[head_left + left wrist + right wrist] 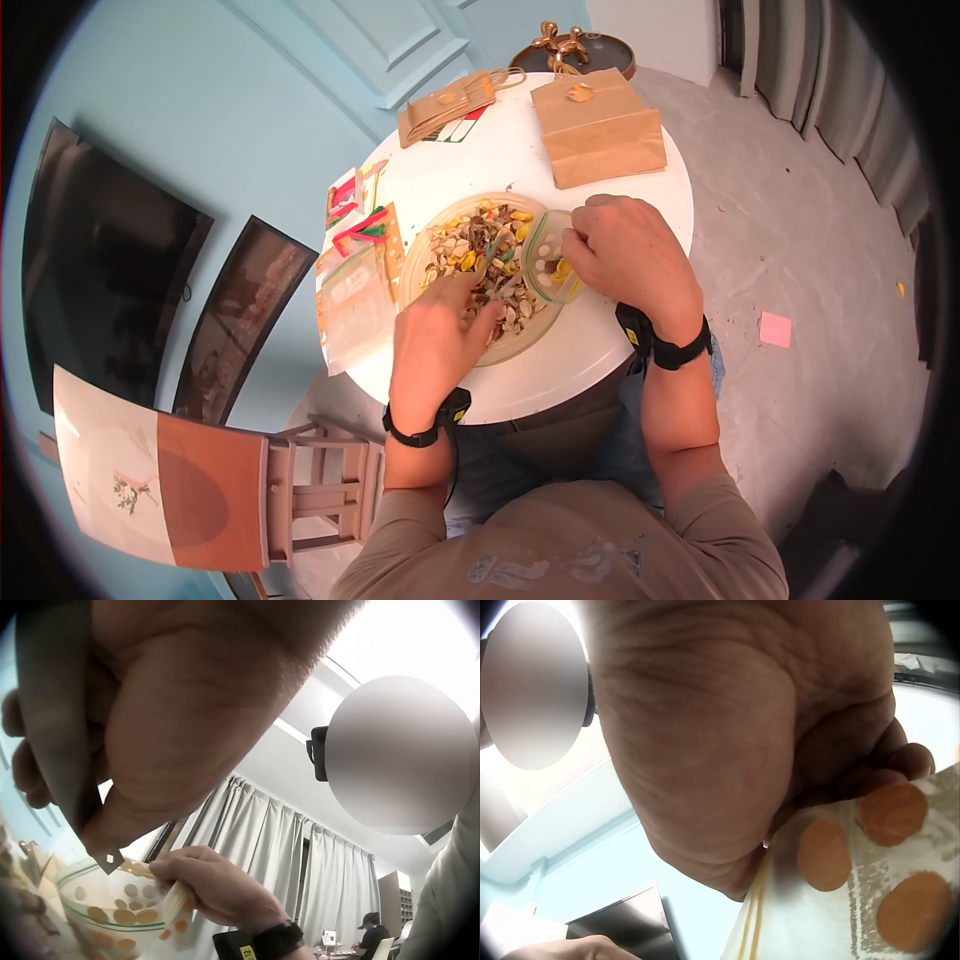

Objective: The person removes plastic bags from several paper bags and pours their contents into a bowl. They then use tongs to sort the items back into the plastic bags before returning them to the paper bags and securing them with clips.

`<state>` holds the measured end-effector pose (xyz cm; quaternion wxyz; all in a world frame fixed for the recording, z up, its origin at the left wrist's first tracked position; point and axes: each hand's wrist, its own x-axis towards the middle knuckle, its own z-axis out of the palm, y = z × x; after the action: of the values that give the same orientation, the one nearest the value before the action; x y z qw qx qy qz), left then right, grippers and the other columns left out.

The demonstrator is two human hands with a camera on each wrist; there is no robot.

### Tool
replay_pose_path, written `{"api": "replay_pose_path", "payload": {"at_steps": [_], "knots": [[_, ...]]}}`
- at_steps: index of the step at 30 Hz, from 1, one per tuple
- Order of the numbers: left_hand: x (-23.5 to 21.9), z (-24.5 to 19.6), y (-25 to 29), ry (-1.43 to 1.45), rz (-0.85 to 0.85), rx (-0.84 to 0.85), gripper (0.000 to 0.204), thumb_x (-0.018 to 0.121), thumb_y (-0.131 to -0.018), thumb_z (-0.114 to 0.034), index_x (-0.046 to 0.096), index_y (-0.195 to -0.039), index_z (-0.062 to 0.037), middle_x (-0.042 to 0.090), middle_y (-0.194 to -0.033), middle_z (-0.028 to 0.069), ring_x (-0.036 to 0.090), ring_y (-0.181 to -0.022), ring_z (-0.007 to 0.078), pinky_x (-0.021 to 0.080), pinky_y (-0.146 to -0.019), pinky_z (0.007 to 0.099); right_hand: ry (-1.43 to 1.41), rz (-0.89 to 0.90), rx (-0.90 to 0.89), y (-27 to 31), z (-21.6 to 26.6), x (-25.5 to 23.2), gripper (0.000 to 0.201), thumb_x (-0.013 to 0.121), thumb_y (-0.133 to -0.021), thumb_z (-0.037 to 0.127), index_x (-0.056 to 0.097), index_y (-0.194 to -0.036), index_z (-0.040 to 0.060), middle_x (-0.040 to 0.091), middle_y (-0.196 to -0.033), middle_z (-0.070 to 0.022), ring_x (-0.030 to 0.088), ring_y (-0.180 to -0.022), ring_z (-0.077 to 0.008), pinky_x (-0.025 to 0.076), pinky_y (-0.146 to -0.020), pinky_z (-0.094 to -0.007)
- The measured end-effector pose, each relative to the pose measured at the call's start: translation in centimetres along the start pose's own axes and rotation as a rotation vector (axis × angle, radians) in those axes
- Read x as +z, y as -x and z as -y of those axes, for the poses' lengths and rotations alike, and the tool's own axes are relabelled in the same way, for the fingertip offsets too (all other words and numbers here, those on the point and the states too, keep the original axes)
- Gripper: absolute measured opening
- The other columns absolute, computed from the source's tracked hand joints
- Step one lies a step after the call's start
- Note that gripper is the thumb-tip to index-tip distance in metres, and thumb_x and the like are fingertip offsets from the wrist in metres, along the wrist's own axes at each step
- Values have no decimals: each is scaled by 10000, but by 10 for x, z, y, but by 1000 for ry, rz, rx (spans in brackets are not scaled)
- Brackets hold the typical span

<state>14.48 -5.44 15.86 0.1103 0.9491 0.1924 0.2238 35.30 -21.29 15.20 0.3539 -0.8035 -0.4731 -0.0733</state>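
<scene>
As the right hand [635, 250] pinches the zip bag [546, 262] right of frame centre, filling seems the step — the left hand [438, 335] over the tray [536, 337], grip unclear — and next likely needs a steady mouth.

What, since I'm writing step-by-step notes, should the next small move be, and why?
Probably lift a small pinch of the dried mix with the left hand toward the clear bag: that hand is over the bowl, and the right hand grips the bag near it, its green-edged mouth seemingly open. Whether the left hand holds something is unclear.
</scene>
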Motion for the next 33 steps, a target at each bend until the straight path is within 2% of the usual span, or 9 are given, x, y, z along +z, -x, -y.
{"api": "replay_pose_path", "payload": {"at_steps": [1,4,7,9,13,22,25,33], "knots": [[0,4,0,1,-24,-35,281,896,-910,-191,788,-1073,11,751,-901,205,728,-749,393,570,-697,469,-1,3,5,0,-1,0,272,666,-925,165,774,-785,-42,725,-819,-249,732,-806,-448,588,-803,-535],[-7,19,3,-161,81,-124,302,845,-956,-246,772,-1075,21,782,-1018,257,761,-879,462,605,-782,529,0,0,-2,1,-2,-1,271,666,-927,166,778,-788,-38,726,-818,-248,733,-805,-445,589,-805,-535],[9,50,7,-286,93,-156,342,872,-926,-281,780,-1036,30,763,-928,228,732,-794,451,575,-750,518,1,-4,-3,2,-2,-1,271,665,-927,166,779,-788,-37,727,-817,-246,734,-801,-442,590,-805,-534],[23,65,3,-272,102,-149,345,863,-931,-289,779,-1019,34,771,-933,244,740,-828,468,578,-771,528,5,-4,-4,2,-2,0,272,666,-927,167,778,-786,-37,727,-815,-245,734,-799,-440,590,-805,-533],[26,61,-4,-236,232,-201,346,854,-936,-296,785,-1004,37,775,-924,274,756,-889,478,585,-794,534,5,-8,-15,3,-2,-2,276,671,-926,171,777,-782,-38,724,-810,-246,734,-797,-439,591,-802,-533],[28,65,-3,-251,160,-157,273,830,-961,-266,811,-1000,3,748,-824,273,746,-852,501,585,-767,562,3,0,-11,1,-3,2,283,675,-927,172,768,-771,-45,716,-797,-248,730,-784,-443,589,-785,-536],[29,62,-2,-249,165,-165,232,808,-977,-214,763,-929,8,768,-888,271,749,-864,494,597,-765,564,2,-8,-11,1,-3,2,286,676,-927,175,766,-770,-46,713,-789,-247,729,-778,-443,587,-782,-536],[32,65,2,-264,152,-159,215,792,-996,-204,771,-934,2,763,-865,267,743,-833,500,592,-740,571,-1,-12,-9,1,-3,4,294,673,-927,181,768,-764,-45,711,-784,-244,727,-771,-440,586,-779,-536]]}}
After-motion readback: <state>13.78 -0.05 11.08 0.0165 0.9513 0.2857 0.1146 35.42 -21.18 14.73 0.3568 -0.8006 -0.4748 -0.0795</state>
